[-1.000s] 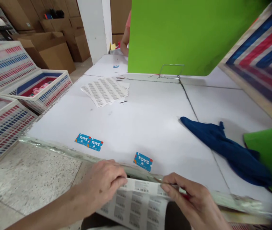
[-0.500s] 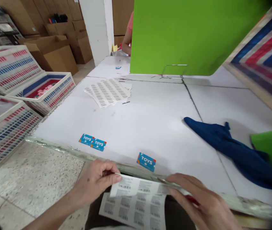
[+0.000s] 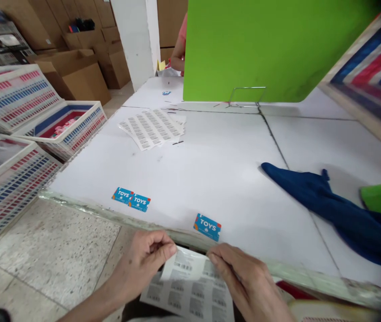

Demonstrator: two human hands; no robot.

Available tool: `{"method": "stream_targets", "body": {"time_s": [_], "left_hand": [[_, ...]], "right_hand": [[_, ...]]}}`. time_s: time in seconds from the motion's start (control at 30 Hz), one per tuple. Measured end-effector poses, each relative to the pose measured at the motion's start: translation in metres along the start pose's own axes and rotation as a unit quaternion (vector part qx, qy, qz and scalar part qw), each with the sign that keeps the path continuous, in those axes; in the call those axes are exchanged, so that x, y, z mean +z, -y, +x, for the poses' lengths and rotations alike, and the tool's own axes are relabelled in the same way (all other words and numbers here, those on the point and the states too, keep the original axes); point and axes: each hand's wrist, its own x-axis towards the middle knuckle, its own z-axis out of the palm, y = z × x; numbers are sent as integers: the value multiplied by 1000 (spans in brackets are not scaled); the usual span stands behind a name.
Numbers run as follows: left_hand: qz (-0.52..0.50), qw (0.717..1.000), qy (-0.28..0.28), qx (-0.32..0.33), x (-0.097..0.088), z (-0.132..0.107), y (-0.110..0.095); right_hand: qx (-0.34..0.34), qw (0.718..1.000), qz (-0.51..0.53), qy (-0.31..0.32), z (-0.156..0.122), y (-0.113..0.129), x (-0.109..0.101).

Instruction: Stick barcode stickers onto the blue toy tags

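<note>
My left hand (image 3: 145,264) and my right hand (image 3: 240,279) meet at the table's near edge. Both pinch a sheet of printed barcode labels (image 3: 188,293), whose upper part is a white strip (image 3: 183,264) bent up between my thumbs. Blue "TOYS" cards lie on the white table (image 3: 224,179): a single card (image 3: 207,226) just beyond my hands and a joined pair (image 3: 131,200) further left. A stack of barcode sheets (image 3: 151,128) lies further away.
A navy cloth (image 3: 331,208) lies on the right of the table, and a green board (image 3: 260,44) stands at the back. White crates with red and blue patterns (image 3: 15,100) line the left. A co-worker's arm (image 3: 177,56) shows behind the board.
My hands have come closer together, and the white strip is shorter and bent upward. The metal tool with the red grip no longer shows in my right hand.
</note>
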Motion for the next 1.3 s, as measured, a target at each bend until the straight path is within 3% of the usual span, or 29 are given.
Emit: {"method": "stream_targets", "body": {"time_s": [0.23, 0.53, 0.67, 0.8, 0.9, 1.03, 1.17, 1.3], "left_hand": [[49, 999, 0, 11, 14, -4, 3], [56, 996, 62, 31, 24, 1, 11], [119, 990, 58, 44, 24, 2, 17], [158, 981, 51, 96, 22, 6, 21], [146, 985, 49, 80, 21, 9, 19], [75, 996, 32, 38, 22, 13, 12], [4, 1000, 22, 14, 20, 18, 2], [-33, 998, 57, -8, 14, 18, -4]], "right_hand": [[-7, 998, 59, -3, 3, 6, 20], [-10, 999, -22, 23, -12, -2, 13], [-59, 984, -168, -31, -7, -24, 10], [-119, 949, -292, 22, 2, -46, 5], [-113, 959, -258, 17, 1, -47, 1], [-62, 993, -91, -44, -4, -28, -3], [51, 998, 4, 46, 2, -10, -4], [41, 997, -5, 70, 13, -4, -7]]}}
